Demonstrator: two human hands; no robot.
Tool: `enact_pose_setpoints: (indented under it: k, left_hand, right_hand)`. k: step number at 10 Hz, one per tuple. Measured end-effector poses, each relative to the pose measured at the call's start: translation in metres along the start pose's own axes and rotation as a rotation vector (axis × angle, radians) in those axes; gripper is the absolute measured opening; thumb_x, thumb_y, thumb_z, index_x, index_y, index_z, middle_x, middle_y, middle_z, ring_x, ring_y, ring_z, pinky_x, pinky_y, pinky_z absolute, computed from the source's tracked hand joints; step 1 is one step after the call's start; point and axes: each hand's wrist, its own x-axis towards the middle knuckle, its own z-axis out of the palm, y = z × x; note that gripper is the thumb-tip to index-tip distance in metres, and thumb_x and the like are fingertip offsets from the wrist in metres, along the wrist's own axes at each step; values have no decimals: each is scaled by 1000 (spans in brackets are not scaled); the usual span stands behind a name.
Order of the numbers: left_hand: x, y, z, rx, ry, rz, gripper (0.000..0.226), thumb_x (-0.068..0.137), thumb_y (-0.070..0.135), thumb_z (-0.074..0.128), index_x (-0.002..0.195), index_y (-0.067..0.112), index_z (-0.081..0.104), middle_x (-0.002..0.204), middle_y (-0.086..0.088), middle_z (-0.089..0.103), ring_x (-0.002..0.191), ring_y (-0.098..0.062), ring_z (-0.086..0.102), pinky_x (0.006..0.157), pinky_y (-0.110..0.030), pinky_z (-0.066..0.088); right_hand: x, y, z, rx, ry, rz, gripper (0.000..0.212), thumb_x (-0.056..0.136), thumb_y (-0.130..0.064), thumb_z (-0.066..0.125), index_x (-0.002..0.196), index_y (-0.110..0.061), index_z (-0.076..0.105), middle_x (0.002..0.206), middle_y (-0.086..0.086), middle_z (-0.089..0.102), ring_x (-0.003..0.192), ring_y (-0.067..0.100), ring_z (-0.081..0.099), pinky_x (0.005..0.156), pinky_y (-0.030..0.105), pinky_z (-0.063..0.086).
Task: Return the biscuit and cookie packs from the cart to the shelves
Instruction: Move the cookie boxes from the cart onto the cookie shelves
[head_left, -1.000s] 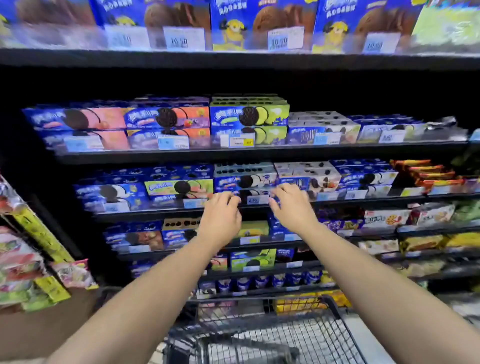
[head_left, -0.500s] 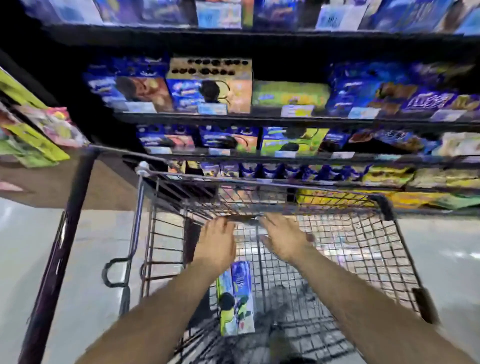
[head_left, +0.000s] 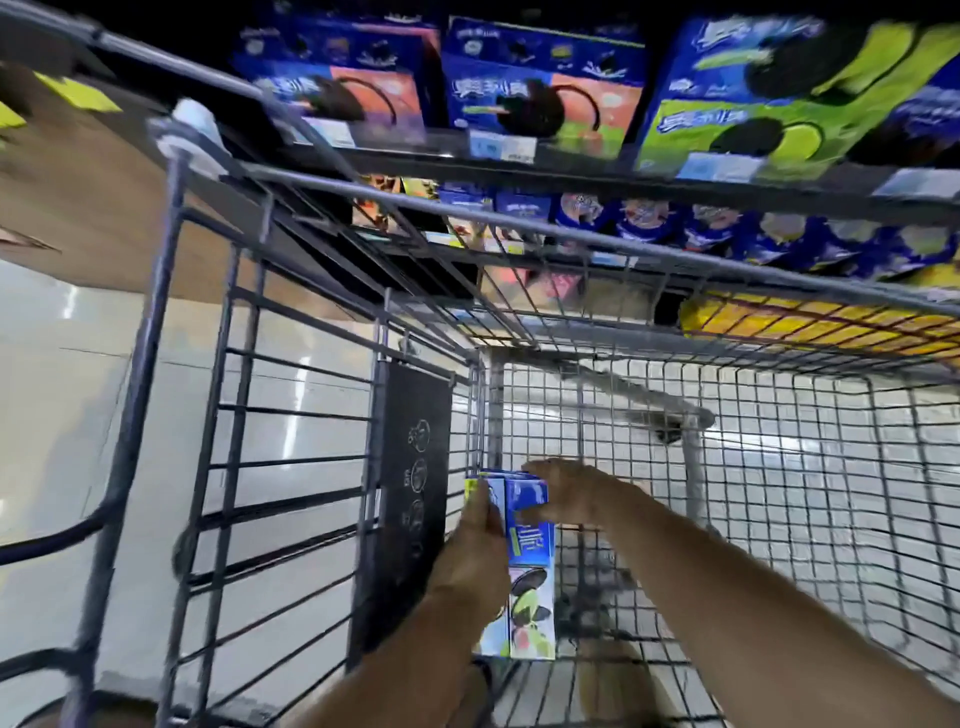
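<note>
Cookie pack (head_left: 529, 545), a blue rectangular cardboard box, is located inside the cart, held on end just beside the basket's left wall.

Room: a pale glossy tiled floor (head_left: 52, 415) is recorded at left and seen through the wire mesh. Dark metal store shelves (head_left: 571, 174) run across the top of the view. They are stocked with blue-and-orange cookie boxes (head_left: 545, 98), blue-and-green cookie boxes (head_left: 769, 104), a row of small blue packets (head_left: 649, 221) and, lowest, yellow packs (head_left: 810, 325). Motion blur is noted on all shelf stock.

Surface: a grey wire shopping cart (head_left: 291, 415) fills the centre. A black flat panel (head_left: 410, 493) with white icons is fixed against its inner left side.

Pack appearance: a blue upper face with white lettering and a lime-green lower part printed with dark sandwich cookies are noted. A yellow-green narrow side is turned left. Contact between its lower end and the basket floor cannot be determined.

Hands: the left hand (head_left: 475, 556) is wrapped around the pack's left edge. The right hand (head_left: 566, 499) is clasped over its top right corner, with the thumb on the blue face.
</note>
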Motion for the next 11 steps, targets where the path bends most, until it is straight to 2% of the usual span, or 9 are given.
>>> enact_pose_setpoints:
  k: [2, 4, 5, 6, 7, 8, 9, 10, 11]
  left_hand:
    - [11, -17, -2, -91, -48, 57, 104, 66, 101, 27, 152, 43, 34, 158, 15, 36, 147, -16, 36, 120, -49, 29]
    - [-3, 5, -9, -69, -71, -1, 92, 75, 79, 19, 157, 37, 28, 162, 5, 33, 146, -26, 37, 118, -51, 33]
    - [-13, 13, -11, 85, -60, 43, 63, 98, 46, 27, 159, 32, 21, 162, 5, 31, 143, -25, 41, 113, -48, 41]
    - [-17, 14, -13, 196, -26, 85, 57, 105, 19, 34, 160, 25, 20, 165, 3, 25, 146, -25, 38, 114, -45, 40]
    - [-17, 13, -18, 540, -70, 165, 61, 104, 10, 39, 160, 10, 15, 168, -5, 11, 151, -27, 25, 120, -40, 29]
    - [-32, 35, -28, 810, -85, 263, 47, 101, 6, 41, 148, 3, 41, 156, -21, 37, 140, -32, 43, 114, -38, 37]
    - [-61, 72, -38, 674, 20, 311, 32, 97, 9, 49, 126, 7, 62, 117, -16, 69, 103, -31, 68, 88, -32, 55]
    - [-106, 118, -48, 218, 14, 286, 38, 103, 29, 50, 139, 19, 55, 112, -3, 67, 69, -9, 60, 54, -14, 49]
    - [-166, 172, -59, -164, -210, 304, 57, 96, 52, 58, 148, 36, 42, 135, 3, 61, 106, -17, 62, 92, -38, 52]
  right_hand:
    - [4, -4, -4, 72, -62, 22, 90, 71, -62, 81, 146, -28, 45, 141, 6, 42, 127, 28, 51, 109, 43, 44]
    - [-6, -8, 7, 361, 41, 66, 71, 70, -54, 86, 128, -29, 53, 128, 6, 35, 111, 24, 54, 100, 33, 47]
    - [-14, -2, 38, 828, 82, 113, 102, 72, -21, 91, 152, -21, 28, 123, 4, 55, 107, 18, 64, 92, 31, 56]
    - [-23, 2, 82, 1096, 50, 152, 123, 72, 7, 85, 159, -23, 3, 111, 1, 71, 95, 9, 71, 76, 24, 59]
    - [-32, 1, 105, 1136, 91, 136, 114, 68, 9, 87, 156, -15, 20, 117, 10, 72, 103, 22, 71, 85, 37, 60]
    - [-51, -1, 88, 1110, 109, 65, 96, 62, 2, 93, 142, -11, 42, 112, 7, 75, 102, 21, 72, 86, 36, 59]
    - [-98, -3, 45, 1045, 49, 55, 113, 63, -16, 95, 153, -20, 27, 124, 2, 71, 116, 19, 67, 100, 43, 51]
    - [-171, -16, -12, 987, -26, 4, 95, 62, -36, 94, 140, -45, 41, 108, -23, 74, 97, -5, 69, 80, 24, 50]
    - [-253, -36, -64, 976, 33, -1, 75, 69, -30, 90, 136, -28, 55, 117, -2, 74, 100, 12, 70, 91, 31, 52]
